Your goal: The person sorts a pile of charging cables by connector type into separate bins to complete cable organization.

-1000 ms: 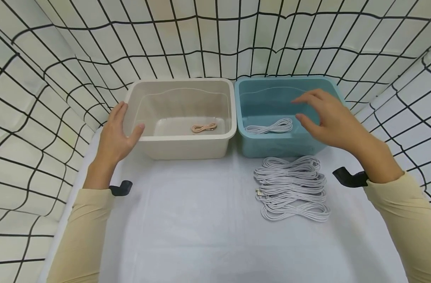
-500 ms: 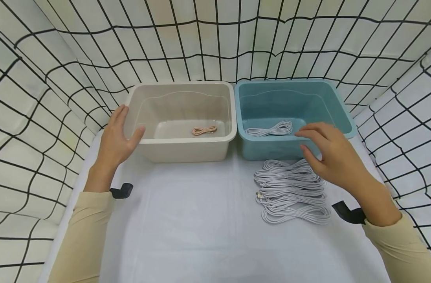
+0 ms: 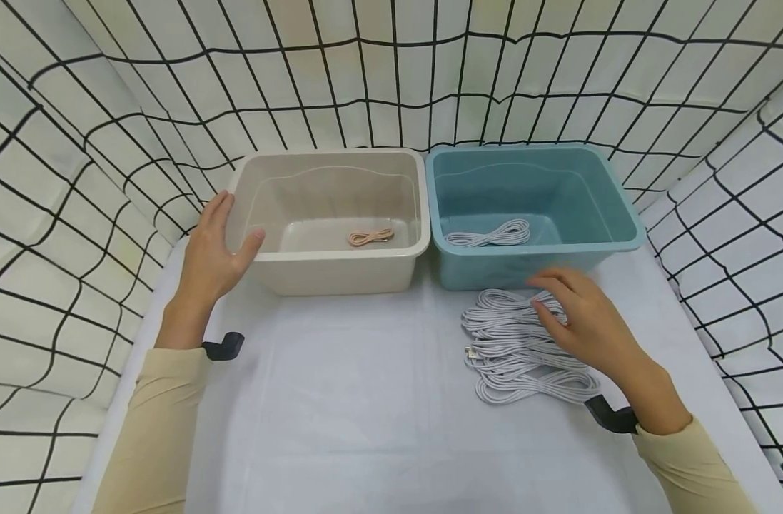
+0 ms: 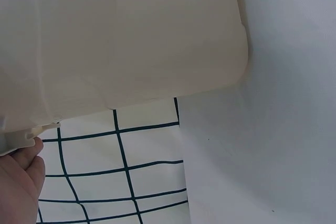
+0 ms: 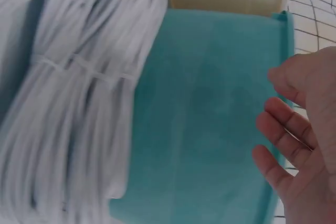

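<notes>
My left hand (image 3: pixel 208 250) rests at the left front corner of a beige plastic bin (image 3: pixel 330 275), fingers along its outer side and thumb over the rim. In the left wrist view, fingertips (image 4: pixel 34 148) touch the underside of the rim. A small bundle of peach-coloured cable (image 3: pixel 370 237) lies inside that bin. My right hand (image 3: pixel 580 318), loosely bent and holding nothing, hovers over the far right end of several bundled white cables (image 3: pixel 519 350). Those bundles lie in a row before a teal bin (image 3: pixel 487 270), which has one white cable bundle (image 3: pixel 490 233) inside.
Both bins stand side by side at the back of a white-covered table (image 3: pixel 340 400). A black wire grid (image 3: pixel 397 103) rises behind them and along both sides. A small metal connector (image 3: pixel 471 353) shows at the left edge of the white cables.
My right hand has come out from over the teal bin, moving toward me and down over the white cable bundles. The left hand keeps its place on the beige bin.
</notes>
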`<state>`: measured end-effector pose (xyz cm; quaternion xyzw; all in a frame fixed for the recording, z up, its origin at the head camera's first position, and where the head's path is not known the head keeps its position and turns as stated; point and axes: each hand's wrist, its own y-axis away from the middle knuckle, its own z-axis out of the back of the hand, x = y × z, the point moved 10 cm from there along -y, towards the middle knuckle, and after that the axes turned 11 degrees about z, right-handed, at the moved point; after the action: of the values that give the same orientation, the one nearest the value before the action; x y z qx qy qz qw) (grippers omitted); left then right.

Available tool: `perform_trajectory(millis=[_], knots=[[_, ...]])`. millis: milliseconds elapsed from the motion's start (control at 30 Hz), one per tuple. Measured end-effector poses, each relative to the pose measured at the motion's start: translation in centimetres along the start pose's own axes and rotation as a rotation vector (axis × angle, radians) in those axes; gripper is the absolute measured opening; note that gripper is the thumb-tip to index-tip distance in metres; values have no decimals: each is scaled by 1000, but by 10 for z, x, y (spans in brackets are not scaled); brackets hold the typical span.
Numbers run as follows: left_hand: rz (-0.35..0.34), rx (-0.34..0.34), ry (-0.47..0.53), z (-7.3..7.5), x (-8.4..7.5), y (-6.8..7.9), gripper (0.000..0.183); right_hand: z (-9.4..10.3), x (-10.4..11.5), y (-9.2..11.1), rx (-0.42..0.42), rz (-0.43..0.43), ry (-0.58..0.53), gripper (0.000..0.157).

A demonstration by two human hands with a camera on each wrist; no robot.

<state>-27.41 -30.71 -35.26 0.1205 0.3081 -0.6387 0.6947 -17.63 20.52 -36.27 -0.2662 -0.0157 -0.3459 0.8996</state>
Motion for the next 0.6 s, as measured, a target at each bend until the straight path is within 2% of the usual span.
perform_trajectory(millis=[367,600], knots=[[7,8,-11,0,-1,1,83,-54,-30,25,77,-111,-52,35],[0,8,-18,0,-1,0,83,-72,-41,36,140,-167,-35,35]])
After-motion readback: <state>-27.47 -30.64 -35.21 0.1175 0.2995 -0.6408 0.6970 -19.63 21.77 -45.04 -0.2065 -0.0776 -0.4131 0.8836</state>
